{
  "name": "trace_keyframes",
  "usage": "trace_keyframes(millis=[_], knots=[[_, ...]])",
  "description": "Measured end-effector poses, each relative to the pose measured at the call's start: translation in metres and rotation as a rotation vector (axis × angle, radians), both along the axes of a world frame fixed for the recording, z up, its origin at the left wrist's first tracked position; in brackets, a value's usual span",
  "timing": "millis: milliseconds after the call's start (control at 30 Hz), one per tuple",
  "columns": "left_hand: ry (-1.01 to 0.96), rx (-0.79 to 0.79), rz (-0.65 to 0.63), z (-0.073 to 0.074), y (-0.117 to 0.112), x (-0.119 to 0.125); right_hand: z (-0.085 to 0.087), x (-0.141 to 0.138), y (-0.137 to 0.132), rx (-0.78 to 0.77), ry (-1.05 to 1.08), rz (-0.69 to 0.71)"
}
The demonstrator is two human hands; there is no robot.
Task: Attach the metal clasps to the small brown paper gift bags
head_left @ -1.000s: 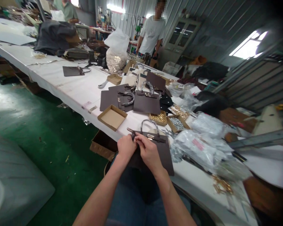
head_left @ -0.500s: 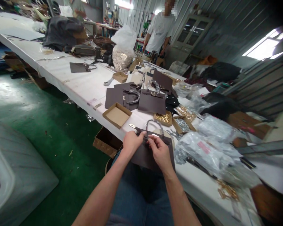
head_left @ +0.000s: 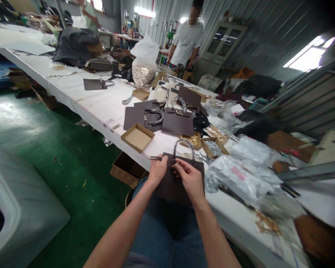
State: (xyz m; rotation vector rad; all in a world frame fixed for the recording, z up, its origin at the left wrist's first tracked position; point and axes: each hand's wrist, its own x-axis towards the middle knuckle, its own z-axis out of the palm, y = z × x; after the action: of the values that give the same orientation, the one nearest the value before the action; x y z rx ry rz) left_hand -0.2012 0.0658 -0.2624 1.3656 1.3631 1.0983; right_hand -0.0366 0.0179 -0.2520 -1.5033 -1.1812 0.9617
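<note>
The dark-brown handbag panel [head_left: 170,184] is before you, over your lap, right of the shallow cardboard tray [head_left: 137,137] and nearer you. Your left fingers pinch the strap [head_left: 159,158] by the panel's upper left corner, the strap's metal tip [head_left: 153,158] poking out just nearer you than the tray; that's your left hand [head_left: 158,169]. Your right hand [head_left: 188,176] has its fingers bunched by the foot of the looped handle [head_left: 175,149]; whether they pinch anything, I can't tell. Right of the tray, gold studs [head_left: 191,139] and silver pieces [head_left: 213,147] sit boxed on the counter [head_left: 100,108].
</note>
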Motion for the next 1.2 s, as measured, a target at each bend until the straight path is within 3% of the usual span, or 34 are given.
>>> trace_keyframes(millis=[133, 267, 400, 700, 900, 1200], knots=[[-0.203, -0.012, -0.009, -0.005, -0.015, 0.0, 0.017, -0.002, -0.009, 0.038, -0.182, -0.024], [-0.278, 0.03, 0.011, 0.001, -0.022, -0.003, 0.041, -0.004, -0.011, 0.149, -0.457, -0.047], [-0.3, 0.079, -0.008, 0.006, -0.024, -0.003, 0.054, -0.009, -0.011, 0.182, -0.508, -0.01], [-0.32, 0.12, 0.065, 0.004, -0.031, 0.004, 0.054, -0.02, -0.012, 0.166, -0.516, -0.002], [-0.346, 0.139, 0.095, 0.001, -0.03, 0.008, 0.053, -0.024, -0.014, 0.286, -0.581, 0.025], [-0.378, 0.15, 0.144, -0.01, -0.032, 0.013, 0.054, -0.026, -0.011, 0.305, -0.674, 0.11]])
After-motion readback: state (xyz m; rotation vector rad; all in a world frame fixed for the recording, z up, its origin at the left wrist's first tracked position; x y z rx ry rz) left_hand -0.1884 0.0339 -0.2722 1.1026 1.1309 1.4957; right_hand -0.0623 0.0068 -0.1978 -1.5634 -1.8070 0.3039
